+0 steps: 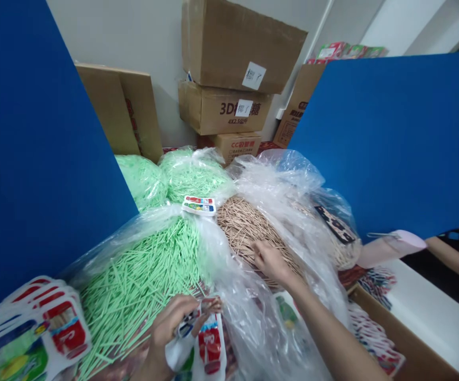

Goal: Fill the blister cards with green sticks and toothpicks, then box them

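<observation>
My left hand (pixel 176 317) is closed around a printed plastic pouch (pixel 210 344) with a red cola-bottle picture, at the bottom middle. Thin green sticks (pixel 146 275) lie loose in a big clear plastic bag just beyond that hand. My right hand (pixel 271 262) reaches into a heap of thin brown sticks (pixel 239 222) in another clear bag. Its fingers are curled together at the heap's surface; whether they hold any sticks is hidden. One more printed pouch (pixel 199 206) rests on the plastic between the two heaps.
Overlapping printed pouches (pixel 35 333) lie at lower left. Blue panels (pixel 388 137) stand on both sides, with stacked cardboard boxes (pixel 229 108) behind. At right, an open carton (pixel 415 338) holds pouches, and another person's arm (pixel 457 259) is beside a pink-white sleeve-like item (pixel 392 248).
</observation>
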Demonstrator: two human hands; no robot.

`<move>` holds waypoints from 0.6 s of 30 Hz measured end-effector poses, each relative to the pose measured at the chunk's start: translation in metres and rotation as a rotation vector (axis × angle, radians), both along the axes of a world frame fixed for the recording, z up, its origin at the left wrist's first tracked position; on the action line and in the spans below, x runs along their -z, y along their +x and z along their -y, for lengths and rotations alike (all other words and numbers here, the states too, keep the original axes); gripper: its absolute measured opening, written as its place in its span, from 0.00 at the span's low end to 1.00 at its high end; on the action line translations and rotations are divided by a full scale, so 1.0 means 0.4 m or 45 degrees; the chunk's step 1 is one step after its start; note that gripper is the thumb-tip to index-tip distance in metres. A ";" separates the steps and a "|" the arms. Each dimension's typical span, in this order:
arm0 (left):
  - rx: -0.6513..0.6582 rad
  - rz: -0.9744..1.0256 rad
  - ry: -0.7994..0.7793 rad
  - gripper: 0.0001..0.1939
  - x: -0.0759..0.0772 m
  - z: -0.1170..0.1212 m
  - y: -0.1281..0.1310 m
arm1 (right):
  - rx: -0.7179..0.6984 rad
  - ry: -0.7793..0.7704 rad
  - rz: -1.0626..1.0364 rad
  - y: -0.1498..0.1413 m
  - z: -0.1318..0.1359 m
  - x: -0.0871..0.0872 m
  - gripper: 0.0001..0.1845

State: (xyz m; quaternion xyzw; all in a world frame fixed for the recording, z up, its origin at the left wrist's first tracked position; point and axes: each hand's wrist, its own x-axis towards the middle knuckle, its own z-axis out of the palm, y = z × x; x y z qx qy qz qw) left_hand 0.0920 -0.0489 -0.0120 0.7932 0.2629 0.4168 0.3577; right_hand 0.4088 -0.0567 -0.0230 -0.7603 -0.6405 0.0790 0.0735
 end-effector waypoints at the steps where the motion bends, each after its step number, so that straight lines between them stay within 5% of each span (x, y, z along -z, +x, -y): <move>1: -0.004 -0.006 0.006 0.10 0.007 -0.001 -0.001 | 0.007 -0.028 0.013 -0.001 -0.007 0.010 0.12; 8: -0.063 -0.017 0.094 0.10 0.029 -0.003 -0.014 | 0.031 -0.221 0.097 -0.023 -0.051 0.065 0.11; 15: -0.076 -0.021 -0.005 0.08 0.006 0.007 -0.003 | 0.034 -0.301 0.100 -0.054 -0.088 0.068 0.11; 18: -0.071 0.000 -0.011 0.07 -0.003 0.009 -0.004 | 0.032 -0.214 0.063 -0.045 -0.074 0.050 0.19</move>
